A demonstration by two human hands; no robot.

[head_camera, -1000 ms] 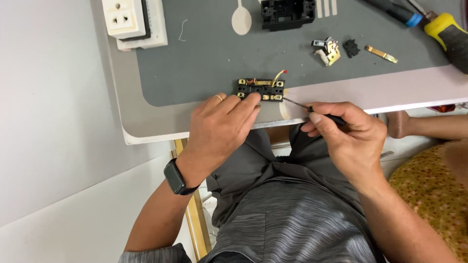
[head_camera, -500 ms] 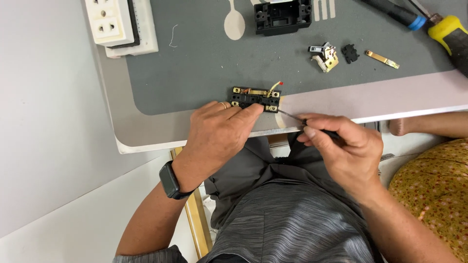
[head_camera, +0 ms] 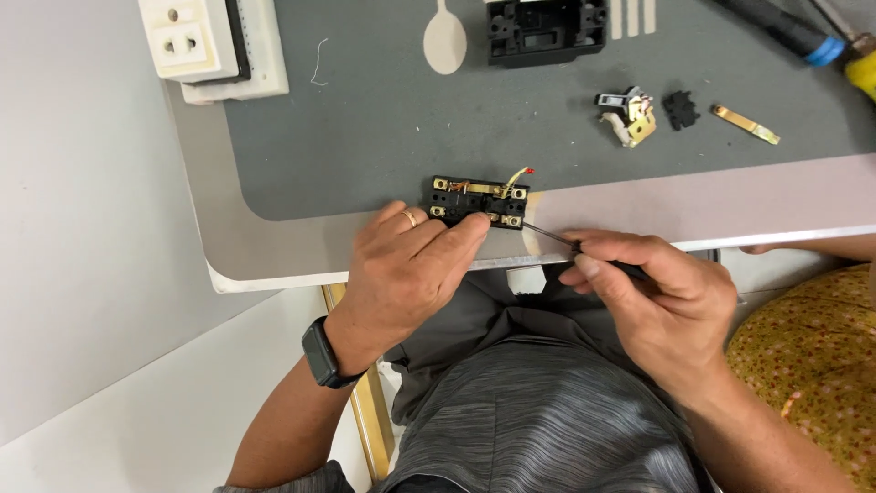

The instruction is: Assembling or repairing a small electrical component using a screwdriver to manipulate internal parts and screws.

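Your worktop point(head_camera: 274, 246) fills the upper half of the view, its dark grey mat point(head_camera: 383, 119) covering most of it. Off at ten o'clock sits a white socket faceplate point(head_camera: 196, 36) on its white box; at twelve o'clock a black housing point(head_camera: 546, 29) lies beside a pale spoon-shaped cut-out, and toward two o'clock are a small brass-and-white contact piece point(head_camera: 630, 117), a black clip point(head_camera: 680, 108) and a loose brass strip point(head_camera: 746, 124).

Your left hand point(head_camera: 406, 274), ring on one finger and a dark watch point(head_camera: 321, 353) at the wrist, pins the black terminal block point(head_camera: 477, 201) at the mat's near edge, dead centre, with the fingers pressed together on its near-left corner. A short red-tipped wire stands up from the block's far-right end.

Your right hand point(head_camera: 662, 306), at four o'clock from the block, has its fingers clamped on a thin screwdriver point(head_camera: 552, 236) whose shaft runs toward ten o'clock and ends at the block's near-right brass screw.

You look to be working that corner terminal screw. I judge the next move calls for the tip to be seated square in the slot, steady downward pressure from the left hand so the block cannot skid, and a slow twist that keeps the blade from slipping onto the neighbouring contact.
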